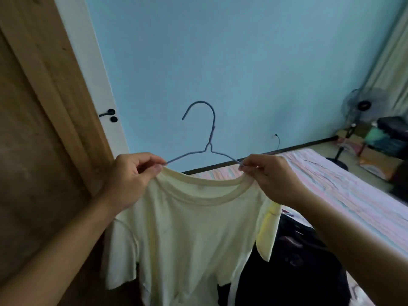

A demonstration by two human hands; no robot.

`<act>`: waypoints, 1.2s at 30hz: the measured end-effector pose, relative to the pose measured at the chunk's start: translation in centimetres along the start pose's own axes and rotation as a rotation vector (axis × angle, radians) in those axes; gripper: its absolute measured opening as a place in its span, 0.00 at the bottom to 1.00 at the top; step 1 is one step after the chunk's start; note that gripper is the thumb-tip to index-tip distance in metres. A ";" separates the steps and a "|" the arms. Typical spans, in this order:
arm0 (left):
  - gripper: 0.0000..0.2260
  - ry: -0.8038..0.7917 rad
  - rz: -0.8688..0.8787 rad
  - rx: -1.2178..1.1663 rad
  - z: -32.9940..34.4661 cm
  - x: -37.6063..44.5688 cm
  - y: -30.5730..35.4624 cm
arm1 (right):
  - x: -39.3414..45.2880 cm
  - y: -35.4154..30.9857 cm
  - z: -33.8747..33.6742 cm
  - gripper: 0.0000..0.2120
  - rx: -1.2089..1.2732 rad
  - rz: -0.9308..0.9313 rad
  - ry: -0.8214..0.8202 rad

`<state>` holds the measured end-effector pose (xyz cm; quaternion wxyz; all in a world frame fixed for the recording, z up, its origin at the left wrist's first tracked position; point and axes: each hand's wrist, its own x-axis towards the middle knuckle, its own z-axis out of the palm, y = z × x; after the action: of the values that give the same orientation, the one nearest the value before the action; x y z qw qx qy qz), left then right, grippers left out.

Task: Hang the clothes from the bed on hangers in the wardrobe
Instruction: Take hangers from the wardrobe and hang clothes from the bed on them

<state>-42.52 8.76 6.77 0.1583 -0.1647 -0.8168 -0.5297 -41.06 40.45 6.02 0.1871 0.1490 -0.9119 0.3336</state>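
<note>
Fingers (154, 167) of both hands pinch T-shirt (187, 228) collar and hanger (208, 138); striped bed (344, 184), blue wall (220, 62) behind.

Cream t-shirt (187, 228); blue hanger (205, 138); pink-striped bedsheet (344, 184); light-blue wall (220, 62).

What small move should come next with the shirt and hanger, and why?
Probably turn toward the wardrobe and hook the blue hanger there: both its arms already sit inside the pale yellow T-shirt's collar, pinched by the left hand and right hand.
</note>
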 end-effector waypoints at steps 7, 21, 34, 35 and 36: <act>0.06 -0.149 0.040 -0.062 4.3 0.5 1.4 | -5.7 0.5 -3.9 0.06 -0.143 0.158 0.081; 0.06 -0.441 -0.055 -0.148 13.2 0.4 3.8 | -14.7 0.4 -9.2 0.08 -0.321 0.405 0.073; 0.08 -0.657 -0.049 -0.094 25.1 1.7 1.3 | -18.5 9.2 -10.7 0.07 -0.351 0.628 0.011; 0.08 -0.668 -0.057 -0.085 26.1 1.8 0.9 | -18.5 10.2 -10.6 0.08 -0.346 0.641 0.005; 0.07 -0.673 -0.068 -0.074 26.9 1.9 0.6 | -18.6 11.2 -10.5 0.08 -0.340 0.652 0.001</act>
<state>-46.24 33.90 -2.34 -0.1442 -0.3086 -0.8084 -0.4801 -26.48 58.41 -0.98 0.0936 -0.1828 -0.9537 0.2197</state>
